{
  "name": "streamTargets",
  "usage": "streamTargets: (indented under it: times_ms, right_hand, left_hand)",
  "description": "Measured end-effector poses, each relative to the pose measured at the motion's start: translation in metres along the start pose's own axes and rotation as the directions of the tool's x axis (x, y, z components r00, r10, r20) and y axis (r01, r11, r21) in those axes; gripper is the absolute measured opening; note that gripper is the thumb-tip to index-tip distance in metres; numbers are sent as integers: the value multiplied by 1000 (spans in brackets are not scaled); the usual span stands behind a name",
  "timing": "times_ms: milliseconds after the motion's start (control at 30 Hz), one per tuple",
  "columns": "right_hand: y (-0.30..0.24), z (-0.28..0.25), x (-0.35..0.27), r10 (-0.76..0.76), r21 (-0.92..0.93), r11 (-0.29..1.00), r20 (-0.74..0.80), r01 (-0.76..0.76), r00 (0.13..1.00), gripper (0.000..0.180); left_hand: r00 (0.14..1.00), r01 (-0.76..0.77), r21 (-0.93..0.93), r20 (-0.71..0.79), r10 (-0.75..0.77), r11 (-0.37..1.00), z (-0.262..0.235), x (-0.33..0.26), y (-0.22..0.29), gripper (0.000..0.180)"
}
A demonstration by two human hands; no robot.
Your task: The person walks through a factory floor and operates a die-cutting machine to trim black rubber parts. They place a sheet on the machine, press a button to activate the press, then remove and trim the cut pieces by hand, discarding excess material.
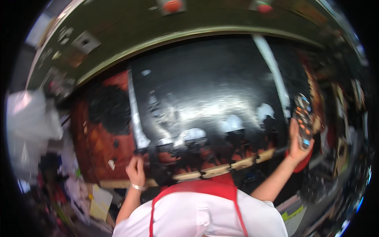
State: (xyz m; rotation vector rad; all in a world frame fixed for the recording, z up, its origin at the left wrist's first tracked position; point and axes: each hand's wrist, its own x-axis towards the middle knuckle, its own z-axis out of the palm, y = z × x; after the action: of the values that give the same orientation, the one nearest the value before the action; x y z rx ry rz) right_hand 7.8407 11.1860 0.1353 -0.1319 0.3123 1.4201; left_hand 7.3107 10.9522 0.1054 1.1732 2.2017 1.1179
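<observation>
My right hand [295, 144] is wrapped around a dark shoe sole [304, 120] with orange and light blue patches on its studded face. It holds the sole up over the right end of the worktable, close to a pale strip [272, 65]. My left hand [136, 170] is at the table's front edge with its fingers curled, just below the end of another pale strip [136, 114]. Whatever may lie inside those fingers is hidden. Between my hands stretches the table's shiny black top [205, 87], worn and stained reddish along the front.
A green ledge [130, 45] with an orange round knob [172, 5] and a pink-red one [264, 7] runs behind the table. A translucent plastic bag [31, 126] stands at left. Mixed clutter lines both sides. Light wooden edging [217, 170] borders the front.
</observation>
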Motion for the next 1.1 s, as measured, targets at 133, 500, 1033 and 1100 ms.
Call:
streamTargets:
  times_ms: [133, 500, 1033, 1100]
  right_hand:
    - [20, 17, 5, -117, -360, 927, -1, 109, 993, 75]
    - [162, 6, -54, 237, -946, 215, 291, 242, 927, 80]
    - [301, -73, -6, 604, -499, -399, 489, 769, 630, 72]
    - [307, -68, 1, 608, -493, -407, 482, 769, 631, 76]
  left_hand:
    - [976, -157, 236, -113, 188, 959, 14, 74, 34, 15]
    - [701, -714, 347, 348, 623, 609, 70, 124, 60, 16]
    - [957, -288, 39, -12, 289, 957, 90, 148, 39, 20]
    - [981, -195, -91, -33, 193, 977, 91, 155, 39, 23]
